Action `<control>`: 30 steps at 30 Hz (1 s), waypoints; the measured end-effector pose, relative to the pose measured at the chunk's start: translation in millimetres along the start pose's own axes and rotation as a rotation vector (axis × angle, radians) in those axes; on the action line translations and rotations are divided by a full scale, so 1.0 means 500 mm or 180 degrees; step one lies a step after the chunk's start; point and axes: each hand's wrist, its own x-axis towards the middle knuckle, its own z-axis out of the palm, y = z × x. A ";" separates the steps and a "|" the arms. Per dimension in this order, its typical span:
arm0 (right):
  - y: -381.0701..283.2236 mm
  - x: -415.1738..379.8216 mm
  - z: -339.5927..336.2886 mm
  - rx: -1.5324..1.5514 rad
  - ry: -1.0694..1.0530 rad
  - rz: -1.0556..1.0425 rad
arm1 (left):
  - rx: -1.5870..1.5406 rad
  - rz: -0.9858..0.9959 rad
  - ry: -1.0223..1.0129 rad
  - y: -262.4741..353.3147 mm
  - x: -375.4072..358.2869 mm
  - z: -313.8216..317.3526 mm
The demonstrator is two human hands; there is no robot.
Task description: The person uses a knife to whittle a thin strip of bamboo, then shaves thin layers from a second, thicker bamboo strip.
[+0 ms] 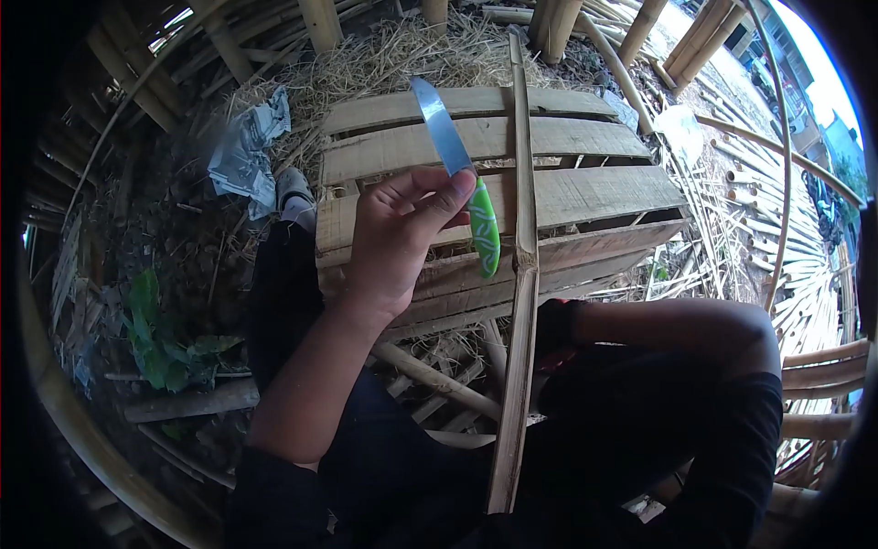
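My left hand (398, 220) pinches the knife (485, 206) between thumb and fingers where the blade (442, 128) meets the green handle (488, 247), holding it above the slatted crate (585, 192). The tip points up and away from me; the handle hangs below my grip, just beside the bamboo strip (524, 174). That strip runs lengthwise from beyond the crate's far side back over my lap (439, 494).

My right hand (556, 334) is close against the strip, dark and partly hidden, so I can't tell whether its fingers close on anything.

What worries me is the pinch. Most of the handle sits outside my palm, so I judge that a knock against the strip could twist the knife, and my thumb, right at the base of the blade, could slide onto the edge. If the pinch gave way, the knife could land on the slats, slip into a gap between them, or tumble towards my legs.

The strip looks long and narrow; if my right hand isn't steadying it, it might roll or swing when pushed. Its split edges look raw enough, I think, to leave splinters in bare skin that slides along them.
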 end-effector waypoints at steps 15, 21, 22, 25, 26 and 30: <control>-0.033 0.238 0.051 -0.0484 0.0005 0.0519 | 0.0415 0.0043 -0.0179 0.013 -0.003 -0.027; -0.040 0.226 0.054 -0.0552 -0.0061 0.0564 | 0.0301 0.0160 -0.0133 0.008 0.001 -0.022; -0.040 0.217 0.051 -0.0586 -0.0074 0.0541 | 0.0337 0.0086 -0.0148 0.006 0.003 -0.026; -0.038 0.158 0.048 -0.0635 -0.0227 0.0576 | 0.0165 0.0064 -0.0143 -0.002 0.011 -0.025; -0.033 0.128 0.041 -0.0636 -0.0300 0.0611 | -0.0023 0.0099 -0.0128 -0.004 0.014 -0.021; 0.013 -0.030 0.008 -0.0569 -0.0657 0.0849 | -0.0120 0.0018 -0.0420 0.012 0.012 -0.027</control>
